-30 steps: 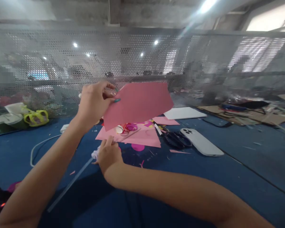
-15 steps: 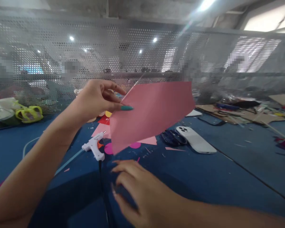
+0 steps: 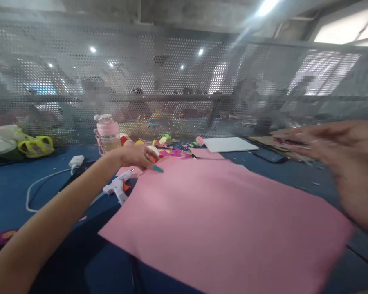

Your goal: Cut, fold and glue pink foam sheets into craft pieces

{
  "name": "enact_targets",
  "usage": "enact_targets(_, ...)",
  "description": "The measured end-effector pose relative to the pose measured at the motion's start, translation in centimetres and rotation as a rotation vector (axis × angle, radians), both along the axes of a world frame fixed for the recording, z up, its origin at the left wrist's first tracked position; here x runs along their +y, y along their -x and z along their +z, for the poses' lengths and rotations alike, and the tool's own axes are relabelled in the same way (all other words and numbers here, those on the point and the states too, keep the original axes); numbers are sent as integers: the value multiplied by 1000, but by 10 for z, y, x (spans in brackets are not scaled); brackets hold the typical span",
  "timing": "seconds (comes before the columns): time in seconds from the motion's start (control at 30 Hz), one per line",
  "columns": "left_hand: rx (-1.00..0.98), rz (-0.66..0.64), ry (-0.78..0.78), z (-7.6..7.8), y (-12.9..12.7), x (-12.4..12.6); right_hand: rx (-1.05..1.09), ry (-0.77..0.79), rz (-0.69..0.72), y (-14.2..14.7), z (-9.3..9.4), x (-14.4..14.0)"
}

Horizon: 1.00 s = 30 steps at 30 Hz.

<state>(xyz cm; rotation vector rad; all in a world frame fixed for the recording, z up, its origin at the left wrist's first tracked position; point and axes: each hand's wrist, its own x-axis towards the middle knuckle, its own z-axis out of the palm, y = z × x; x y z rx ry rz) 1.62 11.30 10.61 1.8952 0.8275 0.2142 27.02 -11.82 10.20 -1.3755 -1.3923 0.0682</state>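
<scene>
A large sheet of pink paper (image 3: 221, 212) spreads in front of me, tilted over the blue table. My left hand (image 3: 138, 157) pinches its far left edge, the teal thumbnail lying on top of the sheet. Beyond the sheet's right edge, my right hand (image 3: 340, 151) is stretched forward, blurred, with thumb and fingers apart. It appears in front of the cardboard and clutter on the right, and I cannot tell whether it touches anything there. Close to the sheet's left edge lies a white glue gun (image 3: 119, 186) with an orange trigger.
At the back left stand a pink-lidded bottle (image 3: 108, 132) and a yellow basket-like item (image 3: 35, 146). A white charger (image 3: 76, 161) trails its cable. Coloured paper scraps (image 3: 178, 154) and a white flat board (image 3: 230, 144) lie before the perforated metal screen (image 3: 171, 85).
The pink sheet has swung down flatter and toward me, now covering the phone. My right hand has moved from the front middle to the far right. My left hand keeps its hold, lower.
</scene>
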Motion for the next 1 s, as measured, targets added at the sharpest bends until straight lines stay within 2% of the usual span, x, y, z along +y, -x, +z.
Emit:
enact_targets(0.03, 43, -15, -11, -11, -4, 2, 34, -2, -217, 7, -3, 8)
enact_targets(0.07, 83, -35, -5, -21, -8, 2, 49, 9, -321, 15, -7, 16)
enact_targets(0.13, 168, -96, -2, -36, -14, 2, -30, 41, -279, 29, -16, 31)
enact_targets(0.27, 167, -145, -29, -54, -19, 3, -336, 85, -45, 48, -43, 60)
enact_targets(0.4, 169, -142, -29, -60, -21, 6, -656, 52, 195, 69, -71, 88)
enact_targets(0.53, 204, -143, -17, -61, -23, 5, -796, 162, 216, 82, -87, 112)
enact_targets(0.67, 192, -199, 47, -60, -24, 3, -801, 258, 185, 79, -92, 126)
enact_targets(0.77, 190, -257, 57, -57, -25, 1, -753, 299, 216, 76, -91, 128)
enact_targets(1.0, 351, -300, 46, -53, -31, -8, -389, 542, 387, 74, -82, 124)
